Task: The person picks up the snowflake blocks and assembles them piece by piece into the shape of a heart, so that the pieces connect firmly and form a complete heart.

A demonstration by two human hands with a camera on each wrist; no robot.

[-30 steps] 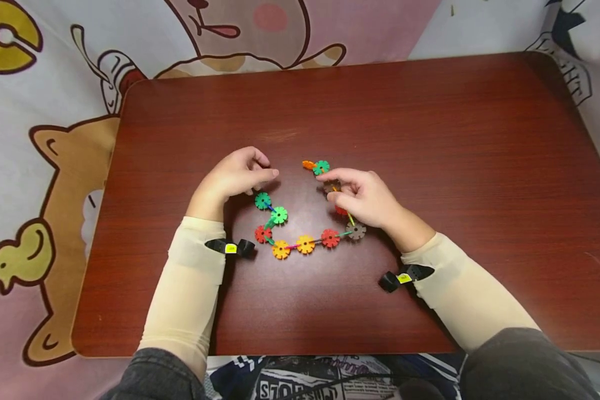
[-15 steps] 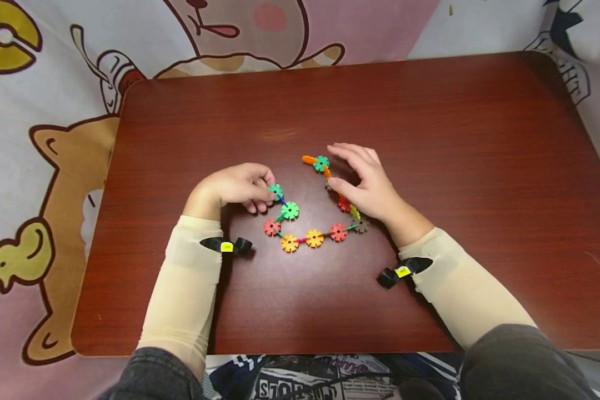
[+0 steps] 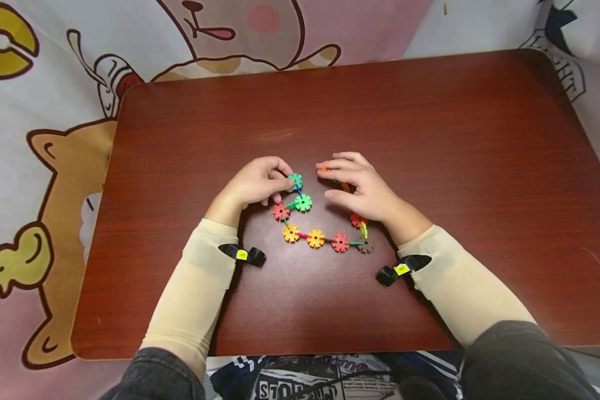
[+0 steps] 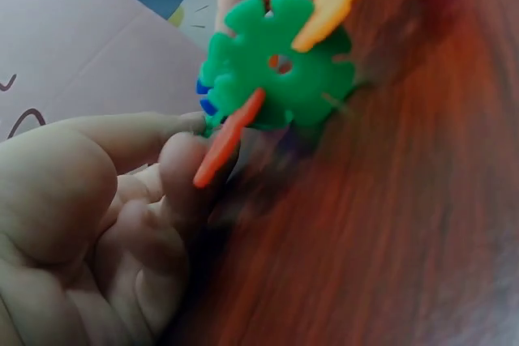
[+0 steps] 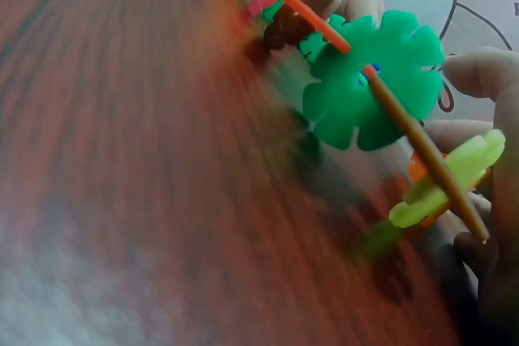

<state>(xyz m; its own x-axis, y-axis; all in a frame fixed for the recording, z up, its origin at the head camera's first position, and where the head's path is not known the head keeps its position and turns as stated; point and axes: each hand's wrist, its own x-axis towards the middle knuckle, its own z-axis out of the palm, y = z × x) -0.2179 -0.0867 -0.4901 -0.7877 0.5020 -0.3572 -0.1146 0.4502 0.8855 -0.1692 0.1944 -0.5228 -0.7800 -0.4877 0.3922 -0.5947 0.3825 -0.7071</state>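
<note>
A chain of notched plastic snowflake discs, linked edge to edge, lies in a U on the table. My left hand (image 3: 254, 180) pinches the teal disc (image 3: 295, 181) at the chain's left end between thumb and fingers. Beside it hang a light green disc (image 3: 303, 203) and a red disc (image 3: 281, 211). Yellow discs (image 3: 315, 239) and a dark grey disc (image 3: 365, 245) form the near side. Over the right side is my right hand (image 3: 364, 189), fingers extended and thumb apart. It partly hides the discs there; an orange disc (image 3: 323, 170) shows at its fingertips.
The brown wooden table (image 3: 455, 139) extends around the chain on all sides. A cartoon-printed cloth (image 3: 260, 33) hangs behind and to the left. Each forearm wears a beige sleeve and a black strap (image 3: 242, 255) at the wrist.
My left hand has taken hold of the teal end disc and carried it rightward, closer to the chain's other end. My right hand's fingers lifted and spread, then came down over the right-hand discs.
</note>
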